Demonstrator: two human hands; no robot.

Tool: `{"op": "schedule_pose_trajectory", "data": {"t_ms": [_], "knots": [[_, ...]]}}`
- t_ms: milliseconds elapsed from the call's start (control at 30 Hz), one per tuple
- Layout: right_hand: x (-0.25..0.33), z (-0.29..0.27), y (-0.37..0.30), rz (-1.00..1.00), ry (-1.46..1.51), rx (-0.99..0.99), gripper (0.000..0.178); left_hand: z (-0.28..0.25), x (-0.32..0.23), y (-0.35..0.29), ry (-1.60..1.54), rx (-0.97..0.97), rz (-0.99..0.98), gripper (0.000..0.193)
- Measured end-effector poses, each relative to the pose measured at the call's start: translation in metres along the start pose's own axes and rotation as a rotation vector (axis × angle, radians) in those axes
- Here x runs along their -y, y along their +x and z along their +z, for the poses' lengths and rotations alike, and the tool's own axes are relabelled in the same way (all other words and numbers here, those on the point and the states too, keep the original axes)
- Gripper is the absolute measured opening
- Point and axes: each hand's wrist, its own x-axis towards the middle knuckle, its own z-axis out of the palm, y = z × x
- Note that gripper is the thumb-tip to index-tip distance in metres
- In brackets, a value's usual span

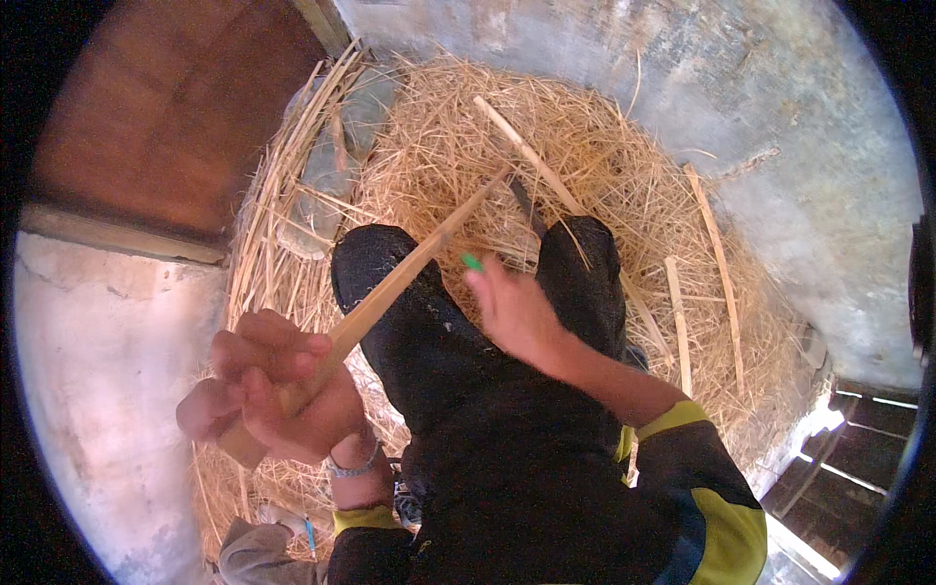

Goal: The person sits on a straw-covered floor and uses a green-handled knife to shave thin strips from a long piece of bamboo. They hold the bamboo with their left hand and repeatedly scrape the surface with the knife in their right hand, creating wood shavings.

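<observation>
My left hand [278,390] is closed round the thick lower end of a long bamboo strip [400,281]. The strip slants up to the right, across my left knee, and tapers to a darker tip over the straw. My right hand [512,307], blurred, is between my knees below the strip. Its fingers are curled, and a small green end [472,262] of something sticks out by them; the rest is hidden in the hand. A dark flat blade-like piece [526,207] lies beyond, beside my right knee; I cannot tell whether it joins the green end.
Loose straw-like shavings [585,136] cover the floor. More pale strips [717,263] lie on the right, and a bundle of thin strips [268,210] at the left. Walls [780,117] close in the far and right sides. A grey-clothed limb [258,556] shows at lower left.
</observation>
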Motion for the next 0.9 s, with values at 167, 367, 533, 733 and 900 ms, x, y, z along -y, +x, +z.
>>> {"op": "schedule_pose_trajectory", "data": {"t_ms": [167, 367, 533, 733, 900], "knots": [[0.024, -0.011, -0.008, -0.036, 0.042, 0.134, 0.025, -0.001, -0.001, -0.008, 0.102, -0.180, -0.037, 0.008], [-0.025, -0.003, 0.013, 0.165, -0.130, 0.010, 0.025, 0.010, -0.010, -0.009, 0.081, -0.062, -0.035, 0.013], [0.020, -0.018, -0.006, -0.092, 0.007, 0.071, 0.029, 0.013, -0.005, -0.007, 0.096, -0.120, 0.024, 0.010], [0.004, -0.021, -0.003, 0.183, -0.022, 0.162, 0.028, 0.004, -0.008, -0.013, 0.027, -0.044, -0.016, 0.015], [0.032, -0.025, -0.030, -0.222, 0.075, 0.121, 0.028, 0.008, -0.008, -0.015, 0.017, -0.016, -0.018, 0.011]]}}
